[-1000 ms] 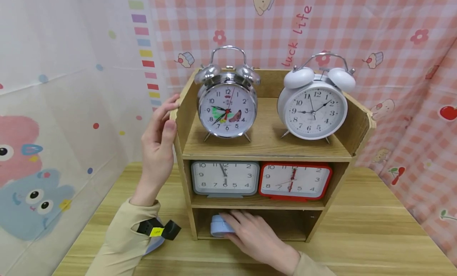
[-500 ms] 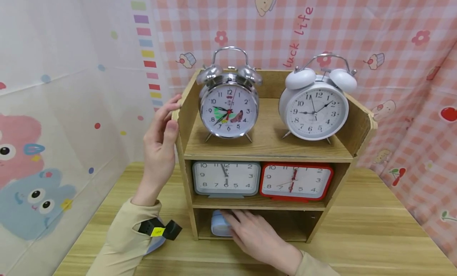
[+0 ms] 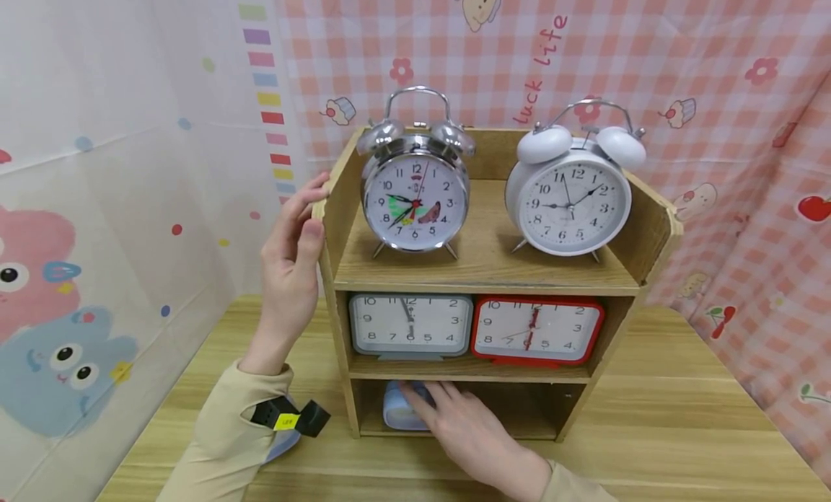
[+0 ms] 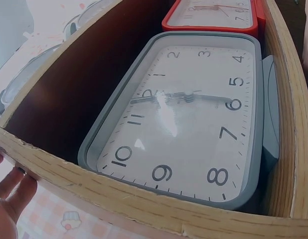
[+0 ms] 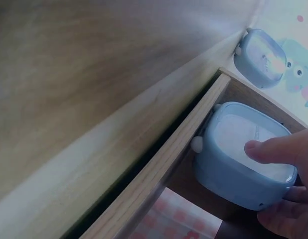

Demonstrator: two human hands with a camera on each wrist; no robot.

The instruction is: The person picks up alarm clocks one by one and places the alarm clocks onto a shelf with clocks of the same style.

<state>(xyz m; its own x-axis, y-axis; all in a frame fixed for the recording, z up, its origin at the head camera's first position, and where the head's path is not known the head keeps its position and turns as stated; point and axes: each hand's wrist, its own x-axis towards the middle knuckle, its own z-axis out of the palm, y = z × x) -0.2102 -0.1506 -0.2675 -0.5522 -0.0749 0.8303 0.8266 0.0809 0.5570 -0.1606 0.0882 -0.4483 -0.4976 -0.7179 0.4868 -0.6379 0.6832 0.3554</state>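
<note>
My right hand (image 3: 470, 426) reaches into the bottom compartment of the wooden shelf (image 3: 487, 278) and grips a light blue clock (image 5: 243, 154) at its left end. In the right wrist view the thumb lies on the clock's pale face, with fingers round behind; part of the clock is hidden by the hand. My left hand (image 3: 288, 260) rests against the outside of the shelf's left panel, thumb near the front edge. A grey clock (image 4: 179, 119) and a red-framed clock (image 3: 537, 330) stand side by side in the middle compartment.
On the top shelf stand a silver twin-bell alarm clock (image 3: 415, 199) and a white one (image 3: 570, 199). Outside the shelf on the left, a second light blue clock (image 5: 261, 57) sits on the wooden table (image 3: 682, 415). Printed curtains (image 3: 733, 148) hang behind and at the sides.
The light blue clock in the bottom compartment has shifted slightly back and turned a little under my right hand, whose fingers moved a bit rightward. My left hand stays against the panel.
</note>
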